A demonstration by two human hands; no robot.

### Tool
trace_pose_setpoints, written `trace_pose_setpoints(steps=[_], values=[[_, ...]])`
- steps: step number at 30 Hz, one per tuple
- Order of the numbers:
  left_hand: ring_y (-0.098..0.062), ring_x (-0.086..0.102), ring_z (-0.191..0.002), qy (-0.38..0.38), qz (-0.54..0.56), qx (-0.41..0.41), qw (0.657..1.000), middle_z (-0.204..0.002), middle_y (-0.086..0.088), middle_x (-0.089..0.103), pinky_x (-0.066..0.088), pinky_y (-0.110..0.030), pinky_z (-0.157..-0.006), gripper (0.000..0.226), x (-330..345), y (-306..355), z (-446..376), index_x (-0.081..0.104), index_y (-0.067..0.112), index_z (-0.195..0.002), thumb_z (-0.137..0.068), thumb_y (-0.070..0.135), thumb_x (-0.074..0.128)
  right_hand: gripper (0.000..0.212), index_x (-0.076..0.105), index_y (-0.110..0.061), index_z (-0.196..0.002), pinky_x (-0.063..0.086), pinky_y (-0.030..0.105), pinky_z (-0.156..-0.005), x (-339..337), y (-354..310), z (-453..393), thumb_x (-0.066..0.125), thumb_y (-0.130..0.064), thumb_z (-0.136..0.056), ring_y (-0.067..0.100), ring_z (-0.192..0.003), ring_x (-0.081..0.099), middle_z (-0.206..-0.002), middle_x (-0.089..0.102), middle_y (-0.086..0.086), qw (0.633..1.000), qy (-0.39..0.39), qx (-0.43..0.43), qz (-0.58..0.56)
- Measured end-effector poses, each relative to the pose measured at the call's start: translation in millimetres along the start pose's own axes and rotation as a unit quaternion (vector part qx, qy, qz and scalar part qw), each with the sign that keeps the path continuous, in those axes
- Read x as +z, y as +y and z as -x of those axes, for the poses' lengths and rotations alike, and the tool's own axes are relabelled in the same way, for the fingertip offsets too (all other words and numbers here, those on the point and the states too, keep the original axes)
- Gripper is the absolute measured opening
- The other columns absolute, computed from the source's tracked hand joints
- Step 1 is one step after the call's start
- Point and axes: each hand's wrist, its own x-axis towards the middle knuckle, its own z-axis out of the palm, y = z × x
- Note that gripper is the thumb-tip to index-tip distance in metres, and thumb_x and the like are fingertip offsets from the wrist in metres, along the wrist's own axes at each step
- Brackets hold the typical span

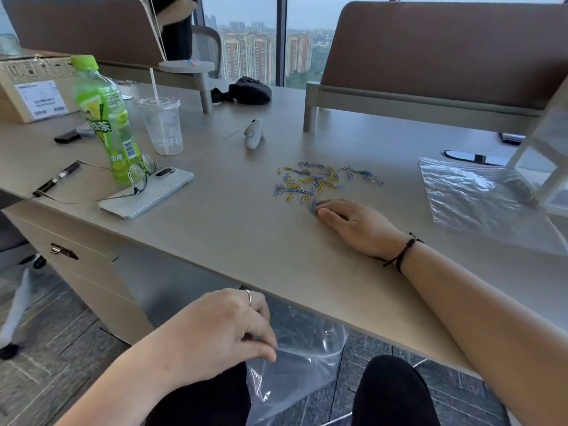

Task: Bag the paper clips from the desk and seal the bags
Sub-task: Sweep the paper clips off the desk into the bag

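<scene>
Head view: right hand [353,222] flat on the grey bench [215,229], fingers curled over a few clips dragged from the blue-and-yellow paper clip scatter [322,179]. Left hand [224,327] pinches the clear plastic bag [301,348] below the bench edge. Risk: bag mouth sags, swept clips hit the floor. Spare clear bag [479,198] lies right; white phone [147,192] and green bottle [107,124] are well clear.

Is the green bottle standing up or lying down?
Standing up. The green bottle rests on its base on the desk, cap on top.
</scene>
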Motion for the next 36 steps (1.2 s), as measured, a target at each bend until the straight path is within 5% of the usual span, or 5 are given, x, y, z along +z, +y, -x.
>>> trace_pose_setpoints(steps=[7, 12, 19, 25, 36], values=[[0.001, 0.06, -0.084, 0.033, 0.013, 0.001, 0.999, -0.091, 0.02, 0.06, 0.05, -0.025, -0.076, 0.03, -1, -3, -1, 0.075, 0.045, -0.094, -0.079, 0.064, 0.058, 0.035, 0.075, -0.021, -0.102, 0.042, 0.033, -0.105, 20, -24, 42, 0.045, -0.038, -0.101, 0.002, -0.114, 0.061, -0.12, 0.069, -0.017, 0.986, -0.021, -0.081, -0.145], [-0.001, 0.061, -0.082, 0.042, 0.017, 0.009, 0.999, -0.089, 0.018, 0.061, 0.053, -0.031, -0.075, 0.024, 0, -5, -1, 0.075, 0.046, -0.094, -0.081, 0.062, 0.062, 0.041, 0.078, -0.016, -0.095, 0.048, 0.039, -0.099, 19, -49, 67, 0.044, -0.039, -0.102, 0.016, -0.103, 0.069, -0.102, 0.077, -0.004, 0.959, -0.061, -0.061, -0.271], [0.0, 0.061, -0.079, 0.052, 0.032, 0.028, 0.998, -0.083, 0.018, 0.06, 0.052, -0.028, -0.072, 0.016, 0, -3, -3, 0.078, 0.041, -0.09, -0.083, 0.053, 0.07, 0.056, 0.075, -0.002, -0.091, 0.043, 0.058, -0.099, 26, -79, 80, 0.042, -0.047, -0.099, 0.041, -0.095, 0.065, -0.098, 0.074, 0.021, 0.842, -0.103, 0.039, -0.529], [-0.001, 0.062, -0.079, 0.06, 0.034, 0.025, 0.997, -0.082, 0.017, 0.062, 0.051, -0.024, -0.07, 0.016, -1, -2, 0, 0.08, 0.038, -0.09, -0.083, 0.051, 0.072, 0.064, 0.071, 0.003, -0.1, 0.047, 0.041, -0.104, 29, -86, 62, 0.031, -0.046, -0.102, 0.025, -0.102, 0.071, -0.1, 0.076, 0.018, 0.825, -0.022, 0.063, -0.561], [0.0, 0.063, -0.081, 0.061, 0.041, 0.025, 0.997, -0.084, 0.022, 0.062, 0.049, -0.017, -0.075, 0.02, -3, 2, -1, 0.08, 0.037, -0.092, -0.083, 0.052, 0.07, 0.08, 0.067, -0.002, -0.116, 0.049, 0.038, -0.101, 39, -96, 68, 0.03, -0.067, -0.086, 0.029, -0.104, 0.067, -0.112, 0.07, 0.024, 0.799, -0.164, 0.046, -0.577]])
